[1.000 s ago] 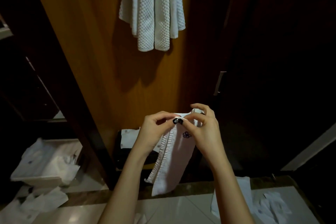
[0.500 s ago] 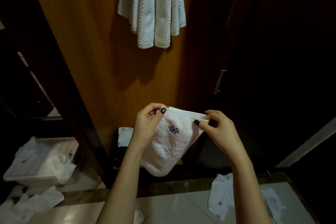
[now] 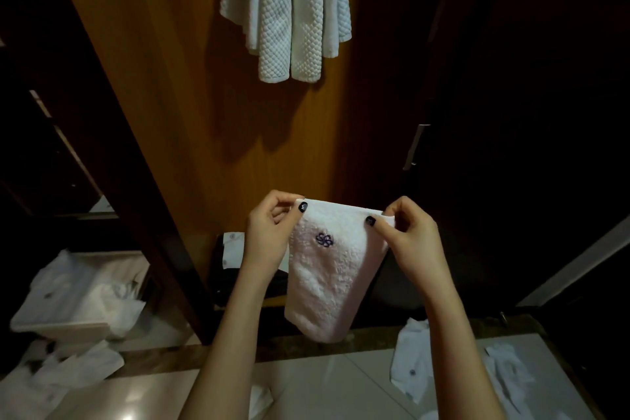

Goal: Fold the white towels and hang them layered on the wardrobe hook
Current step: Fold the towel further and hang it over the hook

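Hung towels (image 3: 289, 10) lie straight above our towel (image 3: 327, 276)
We pinch its top corners with left hand (image 3: 269, 235) and right hand (image 3: 410, 239).

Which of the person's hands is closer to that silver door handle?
Right. The right hand pinches the towel corner below the door handle; the left hand holds the other corner, farther off to the left.
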A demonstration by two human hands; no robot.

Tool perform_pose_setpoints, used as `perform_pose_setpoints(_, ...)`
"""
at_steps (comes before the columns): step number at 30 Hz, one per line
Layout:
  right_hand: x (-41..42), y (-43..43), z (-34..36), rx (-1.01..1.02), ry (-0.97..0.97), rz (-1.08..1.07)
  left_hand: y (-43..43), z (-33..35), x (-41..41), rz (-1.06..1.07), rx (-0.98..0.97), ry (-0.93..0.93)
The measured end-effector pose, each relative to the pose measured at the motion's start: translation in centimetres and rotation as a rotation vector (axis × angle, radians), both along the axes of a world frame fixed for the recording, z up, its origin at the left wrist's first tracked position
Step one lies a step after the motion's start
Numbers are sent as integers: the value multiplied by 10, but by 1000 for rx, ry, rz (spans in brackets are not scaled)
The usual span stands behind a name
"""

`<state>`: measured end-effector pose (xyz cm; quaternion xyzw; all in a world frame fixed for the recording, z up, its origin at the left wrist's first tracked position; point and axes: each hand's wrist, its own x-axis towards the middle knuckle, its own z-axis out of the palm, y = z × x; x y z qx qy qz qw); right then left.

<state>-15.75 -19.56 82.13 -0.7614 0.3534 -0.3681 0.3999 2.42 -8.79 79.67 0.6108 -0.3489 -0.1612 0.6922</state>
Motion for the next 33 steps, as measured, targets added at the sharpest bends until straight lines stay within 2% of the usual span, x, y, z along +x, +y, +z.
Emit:
perform_pose_setpoints(4,-4,-3,-1,-16,13,-24,0,0,0,-80,12,-9)
perform_pose_setpoints(8,-10,-11,2,144,23,44,1,4,0,-84,18,118)
perform_pose_setpoints(12,-16,-14,0,190,117,128,-1,6,1,-59,124,52)
perform_pose_setpoints(15,-14,-12,-3,121,117,55,-2,6,-2,-57,141,96)
perform_pose_setpoints(19,-17,-13,0,72,16,-54,4,13,-1,-307,123,136)
perform_pose_setpoints(22,-26,-16,9,191,-112,63,8,19,0,-416,109,142)
perform_pose_setpoints(24,-31,-17,14,251,-190,139,8,21,-3,-469,42,234)
perform_pose_setpoints(28,-29,-18,15,284,-206,184,7,26,-13,-751,-114,450)
perform_pose_setpoints(30,-27,-17,17,278,-206,187,7,29,-16,-829,-85,471)
perform_pose_setpoints(33,-22,-13,20,257,-206,222,6,30,-20,-824,-18,495)
